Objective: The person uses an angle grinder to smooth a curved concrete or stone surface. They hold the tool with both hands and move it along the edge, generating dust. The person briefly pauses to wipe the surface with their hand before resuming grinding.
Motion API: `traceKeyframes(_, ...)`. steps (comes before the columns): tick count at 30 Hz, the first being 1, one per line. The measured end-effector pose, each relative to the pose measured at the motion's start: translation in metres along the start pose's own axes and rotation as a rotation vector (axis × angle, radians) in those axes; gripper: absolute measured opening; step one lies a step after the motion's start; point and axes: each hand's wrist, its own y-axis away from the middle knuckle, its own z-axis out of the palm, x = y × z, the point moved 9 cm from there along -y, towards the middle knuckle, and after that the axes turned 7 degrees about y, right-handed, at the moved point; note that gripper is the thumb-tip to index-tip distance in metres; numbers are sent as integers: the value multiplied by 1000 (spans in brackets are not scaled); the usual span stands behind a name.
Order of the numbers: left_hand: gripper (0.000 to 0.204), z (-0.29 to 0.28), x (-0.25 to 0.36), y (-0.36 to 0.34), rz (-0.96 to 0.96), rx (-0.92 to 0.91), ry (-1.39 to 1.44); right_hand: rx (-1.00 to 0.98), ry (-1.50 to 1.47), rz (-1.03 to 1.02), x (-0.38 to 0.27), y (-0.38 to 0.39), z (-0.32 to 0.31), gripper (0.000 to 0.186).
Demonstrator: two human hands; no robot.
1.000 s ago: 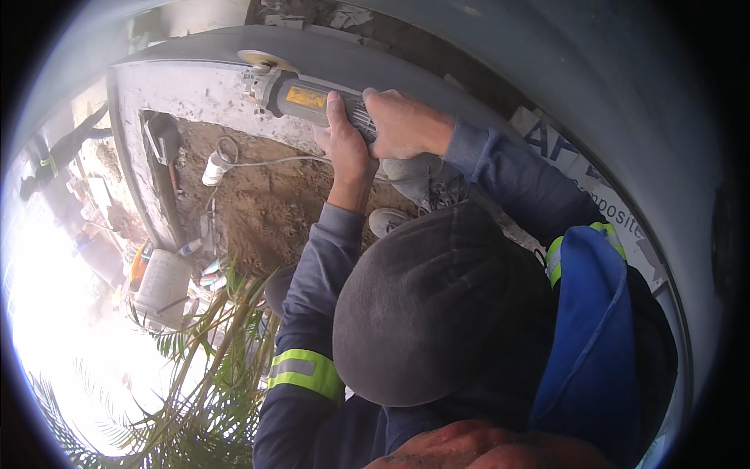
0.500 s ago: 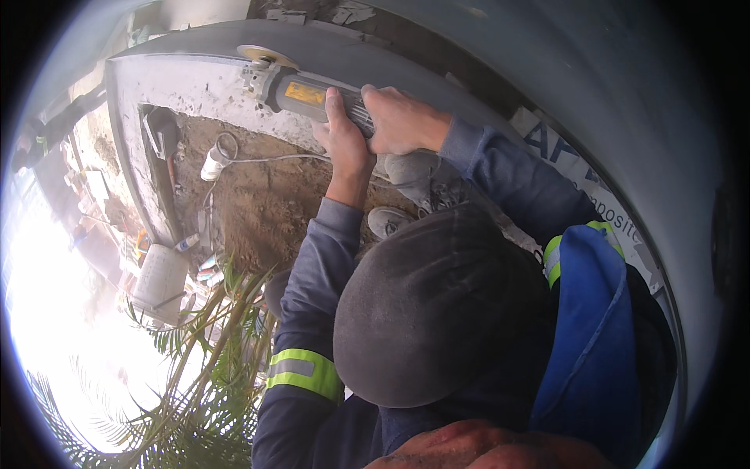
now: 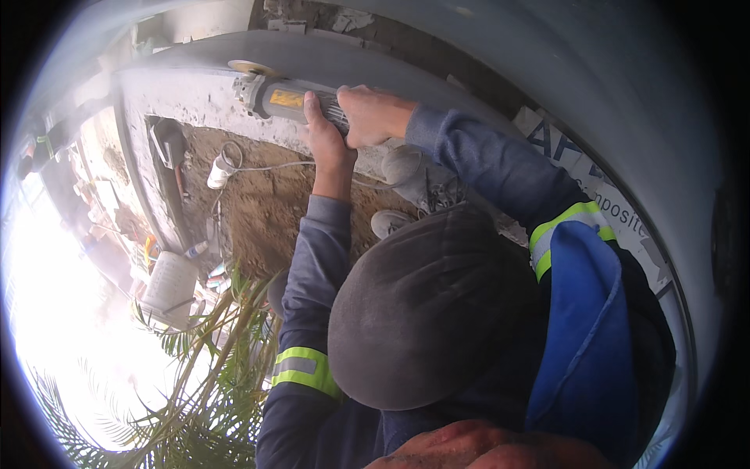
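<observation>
An angle grinder (image 3: pixel 287 98) with a grey body and yellow label lies across both my hands. My left hand (image 3: pixel 328 144) is closed round its body from the near side, thumb on top. My right hand (image 3: pixel 373 116) is wrapped round the rear end. Tilted, the grinder's thin disc (image 3: pixel 250 68) is at the grey surface (image 3: pixel 312 59) along the top of a pale concrete ledge (image 3: pixel 195 98); I cannot tell whether it touches. Pale haze hangs left of the disc.
Below the ledge is brown soil (image 3: pixel 258 203), with a white cylinder (image 3: pixel 221 172) and a cable (image 3: pixel 273 166). A white bucket (image 3: pixel 168 285) and palm fronds (image 3: pixel 211 391) are at the left. Shoes (image 3: pixel 388 223) show beyond a dark rounded fabric shape (image 3: pixel 430 313). A blue cloth (image 3: pixel 578 328) hangs at right.
Both hands and the grinder have shifted left along the ledge. The disc now appears more edge-on, and the haze at the ledge's left corner is thicker.
</observation>
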Motion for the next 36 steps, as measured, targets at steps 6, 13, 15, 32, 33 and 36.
traceKeyframes(6, 39, 8, -3, 2, -62, -44, 148, 38, -8, -2, -1, 1, -3, 41)
traceKeyframes(13, 39, 17, -11, 35, -26, -4, 76, 16, -39, 30, 10, 41, -3, 60)
traceKeyframes(15, 39, 26, -9, 48, 25, 1, 42, 11, -43, 44, 14, 54, -4, 60)
traceKeyframes(32, 37, 1, -11, 17, 6, 25, 31, 9, -38, 51, 8, 29, -1, 54)
traceKeyframes(33, 38, 1, -12, 15, 9, 15, 40, 10, -34, 47, 8, 27, -1, 54)
traceKeyframes(36, 39, -4, -15, 7, 8, -3, 77, 1, -29, 39, 7, 20, 0, 52)
